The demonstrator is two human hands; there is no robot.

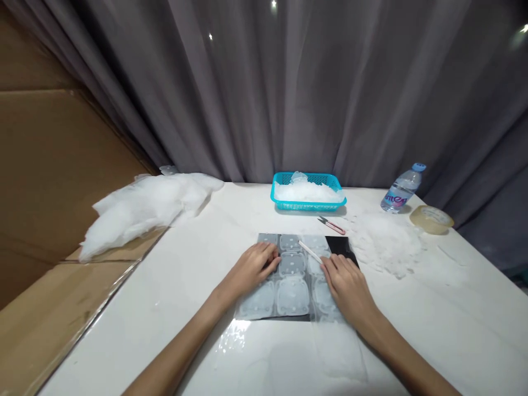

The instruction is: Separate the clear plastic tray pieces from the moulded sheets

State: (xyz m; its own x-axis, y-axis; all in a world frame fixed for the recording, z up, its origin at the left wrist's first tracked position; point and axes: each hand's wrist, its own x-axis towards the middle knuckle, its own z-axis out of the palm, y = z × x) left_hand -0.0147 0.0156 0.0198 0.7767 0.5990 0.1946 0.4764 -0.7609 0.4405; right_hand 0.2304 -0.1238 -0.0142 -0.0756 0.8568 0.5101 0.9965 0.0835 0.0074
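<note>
A translucent plastic sheet [292, 296] with several rounded-square shapes lies flat over a black mat [340, 246]. Slim and white, a pen-like stick [310, 251] is gripped by my right hand [345, 283] at its lower end, its tip slanting up and left over the top middle of the sheet. My left hand [258, 264] rests on the sheet's left side with its fingers curled together and the thumb toward the middle. Whether it pinches anything is hidden under the fingers.
Behind the sheet are a blue basket [307, 206] of white film pieces and red-handled thread snips [331, 225]. White scraps [388, 245], a water bottle [402, 190] and a tape roll [431, 220] lie right. A filled white bag [148, 206] sits left, by cardboard [61, 286].
</note>
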